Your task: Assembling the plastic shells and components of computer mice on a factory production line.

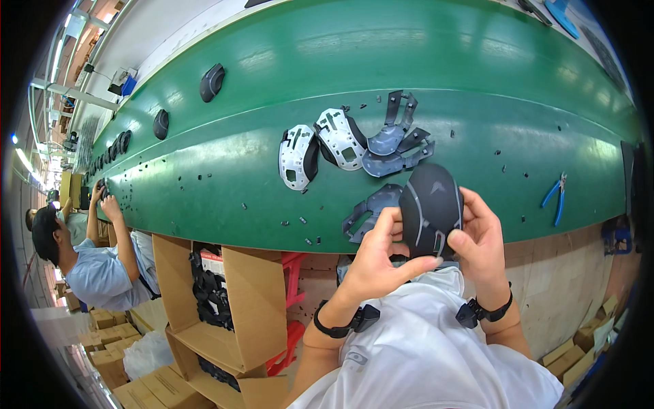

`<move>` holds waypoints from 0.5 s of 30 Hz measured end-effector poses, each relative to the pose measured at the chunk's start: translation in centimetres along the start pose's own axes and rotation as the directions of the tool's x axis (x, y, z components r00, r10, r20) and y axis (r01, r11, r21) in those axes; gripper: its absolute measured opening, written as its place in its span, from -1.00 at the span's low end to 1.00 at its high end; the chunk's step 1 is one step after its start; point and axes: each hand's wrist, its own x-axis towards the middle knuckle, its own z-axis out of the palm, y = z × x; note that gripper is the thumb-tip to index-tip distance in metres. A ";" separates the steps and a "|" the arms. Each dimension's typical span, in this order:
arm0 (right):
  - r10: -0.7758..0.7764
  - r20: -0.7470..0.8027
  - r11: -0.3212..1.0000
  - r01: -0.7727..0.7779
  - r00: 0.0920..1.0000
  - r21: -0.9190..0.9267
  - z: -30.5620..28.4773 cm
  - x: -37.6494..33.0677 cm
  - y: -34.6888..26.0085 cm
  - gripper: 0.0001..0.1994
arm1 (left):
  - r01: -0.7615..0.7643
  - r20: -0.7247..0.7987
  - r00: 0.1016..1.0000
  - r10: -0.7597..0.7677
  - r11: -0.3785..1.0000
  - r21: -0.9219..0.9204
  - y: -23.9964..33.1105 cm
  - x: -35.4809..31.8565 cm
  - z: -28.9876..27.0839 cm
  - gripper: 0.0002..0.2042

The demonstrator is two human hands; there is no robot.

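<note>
A black domed pad [430, 204], shaped like a knee pad with grey trim lines, is held up in front of me at the near edge of the bench. My left hand [383, 258] grips its left side, thumb along the lower edge. On its right side my right hand [481, 235] has closed, thumb bent against the lower front. Just beyond lie dark grey pronged plastic pieces [385, 141], with another grey pronged piece [369, 210] partly hidden by my left hand. Two white slotted shells backed in black, one left [297, 158] and one right [340, 138], rest beside them.
Blue-handled cutters [558, 198] lie to the right on the green bench [477, 198]. Small black bits are scattered about. More black pads [212, 83] sit far left. Below stands an open carton [253, 307] of black parts. A co-worker [102, 266] works at left.
</note>
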 end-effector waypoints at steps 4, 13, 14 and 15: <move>-0.014 0.023 1.000 0.014 1.000 -0.019 -0.1 0.4 0.0 -0.28 | 0.087 -0.077 0.993 -0.089 0.996 -0.028 -0.2 -0.1 0.0 -0.58; -0.068 0.075 0.994 0.075 0.995 -0.085 -0.2 0.0 0.1 -0.21 | -0.008 -0.103 0.994 0.023 0.990 0.142 0.5 -0.7 0.5 -0.64; -0.048 0.055 0.999 0.048 0.997 -0.010 -0.3 0.0 0.6 -0.20 | -0.011 -0.104 0.994 0.026 0.990 0.138 0.5 -0.6 0.4 -0.64; -0.023 0.040 0.998 0.021 0.999 0.066 -0.4 0.1 1.0 -0.19 | -0.011 -0.096 0.995 0.030 0.982 0.191 0.4 -0.5 0.3 -0.64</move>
